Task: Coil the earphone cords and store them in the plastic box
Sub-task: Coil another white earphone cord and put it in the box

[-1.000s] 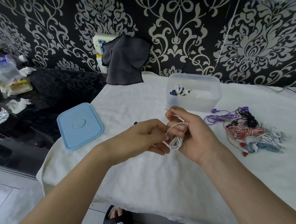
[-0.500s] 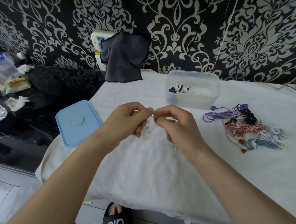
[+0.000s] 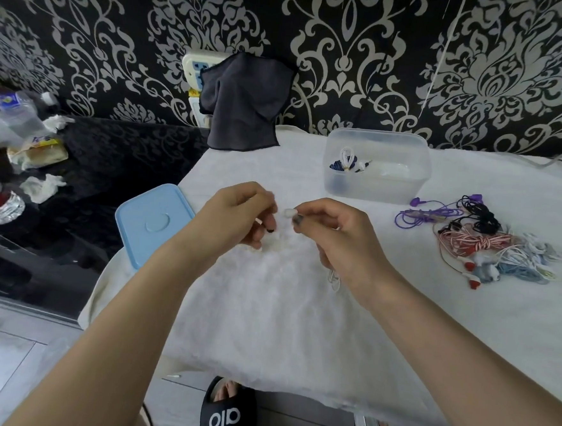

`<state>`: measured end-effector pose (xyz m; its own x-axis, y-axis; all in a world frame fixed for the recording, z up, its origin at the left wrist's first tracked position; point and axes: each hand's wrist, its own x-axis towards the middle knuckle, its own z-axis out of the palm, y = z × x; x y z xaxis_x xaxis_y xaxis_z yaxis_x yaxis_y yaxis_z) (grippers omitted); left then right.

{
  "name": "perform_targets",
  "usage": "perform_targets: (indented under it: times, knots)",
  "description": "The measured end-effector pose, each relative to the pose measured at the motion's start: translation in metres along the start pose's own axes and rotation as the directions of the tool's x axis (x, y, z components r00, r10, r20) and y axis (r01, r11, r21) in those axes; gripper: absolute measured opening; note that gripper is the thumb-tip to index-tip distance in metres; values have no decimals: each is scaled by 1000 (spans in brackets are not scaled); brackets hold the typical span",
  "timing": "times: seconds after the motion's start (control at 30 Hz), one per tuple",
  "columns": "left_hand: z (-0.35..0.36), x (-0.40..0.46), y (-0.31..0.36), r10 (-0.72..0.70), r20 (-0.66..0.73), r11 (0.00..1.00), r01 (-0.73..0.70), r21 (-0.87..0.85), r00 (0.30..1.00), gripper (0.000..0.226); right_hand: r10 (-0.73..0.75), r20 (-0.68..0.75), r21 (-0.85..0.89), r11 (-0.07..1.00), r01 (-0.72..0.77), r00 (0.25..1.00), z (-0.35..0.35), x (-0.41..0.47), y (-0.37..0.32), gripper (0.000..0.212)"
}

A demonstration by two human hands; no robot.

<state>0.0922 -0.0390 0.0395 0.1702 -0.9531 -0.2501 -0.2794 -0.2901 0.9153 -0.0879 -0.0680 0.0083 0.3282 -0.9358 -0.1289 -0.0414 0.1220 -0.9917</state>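
Hands part since earlier: right hand (image 3: 341,232) pinches white cord (image 3: 334,278); left hand (image 3: 239,215) curled, contents unclear. Keep tension, wind evenly.

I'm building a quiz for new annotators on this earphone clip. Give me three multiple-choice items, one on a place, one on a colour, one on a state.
1. Where does the pile of loose earphones lie?
A. right of the plastic box, on the white cloth
B. inside the box
C. on the lid

2. What colour is the lid?
A. red
B. light blue
C. black

3. How is the plastic box?
A. lidded
B. tipped over
C. open, with coiled earphones inside

Answers:
1 A, the tangle rests on the white cloth beside the box.
2 B, it is pale blue, near the left hand.
3 C, the box has no lid on, and coiled cords show through its wall.
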Motion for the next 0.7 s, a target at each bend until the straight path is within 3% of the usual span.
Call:
perform_targets:
  times: [0.03,0.1,0.17,0.27,0.7]
  knots:
    - [-5,2,-7,35,-43,986,-28,163,998,22,13,2,8,1000,-13,1000,-1,0,1,4]
    - [-13,4,-21,99,-42,861,-65,505,994,16,29,10,12,1000,-29,1000,-3,1,1,4]
    - [-16,3,-32,64,17,762,-60,645,998,6,31,8,12,999,-31,999,-4,2,1,4]
    - [-13,4,-41,35,46,730,-57,681,998,9,35,12,6,999,-35,999,-5,3,0,6]
    - [-5,9,-50,173,45,685,-153,712,984,13,96,44,2,995,-96,994,-7,4,2,15]
